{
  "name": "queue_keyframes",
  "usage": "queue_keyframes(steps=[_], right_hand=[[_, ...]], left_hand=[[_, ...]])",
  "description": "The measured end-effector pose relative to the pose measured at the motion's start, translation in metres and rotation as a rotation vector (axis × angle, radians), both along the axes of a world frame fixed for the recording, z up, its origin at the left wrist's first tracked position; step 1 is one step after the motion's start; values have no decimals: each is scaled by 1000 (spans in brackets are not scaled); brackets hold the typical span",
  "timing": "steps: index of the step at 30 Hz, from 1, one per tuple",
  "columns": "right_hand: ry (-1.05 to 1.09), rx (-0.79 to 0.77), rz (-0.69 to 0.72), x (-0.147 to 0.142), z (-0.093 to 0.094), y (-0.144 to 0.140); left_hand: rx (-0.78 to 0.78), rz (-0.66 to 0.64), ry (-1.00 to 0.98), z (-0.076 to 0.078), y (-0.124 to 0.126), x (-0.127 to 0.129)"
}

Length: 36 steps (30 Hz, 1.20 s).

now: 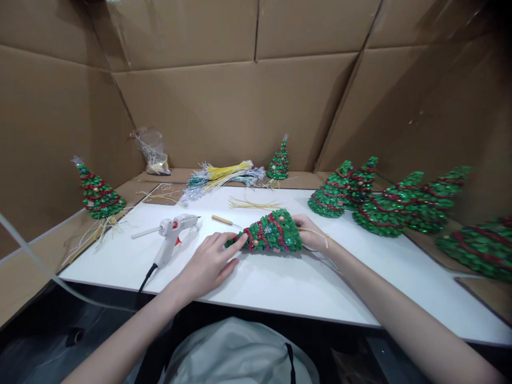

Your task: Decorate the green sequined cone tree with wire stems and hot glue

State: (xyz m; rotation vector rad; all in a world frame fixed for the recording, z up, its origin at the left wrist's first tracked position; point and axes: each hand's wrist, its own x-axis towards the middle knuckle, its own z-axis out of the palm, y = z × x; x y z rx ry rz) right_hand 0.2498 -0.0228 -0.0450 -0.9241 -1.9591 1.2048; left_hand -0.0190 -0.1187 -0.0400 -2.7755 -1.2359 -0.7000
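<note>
Worked at a white tabletop walled in by cardboard. Had left hand loosely spread over the narrow end of a green tree lying sideways, right hand at its base, fingers hidden, grip impossible to tell. Judged decorating mostly done, with red garland and baubles on; couldn't confirm anything like the silvery topper of the far-left tree. Lost the rightmost tree partly past view.

Tree between hands; glue gun left, bundled strands behind.
</note>
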Motion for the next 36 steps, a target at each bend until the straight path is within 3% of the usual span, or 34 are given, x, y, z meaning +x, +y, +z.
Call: queue_keyframes(steps=[7, 24, 36], right_hand=[[15, -86, 27, -3, 2, -5], [42, -67, -68, -6, 3, -8], [107, -135, -69, -10, 2, -12]], left_hand=[[-36, -6, -32, -1, 1, 2], [-31, -11, -32, -2, 2, 2], [-94, 13, -26, -4, 2, 3]])
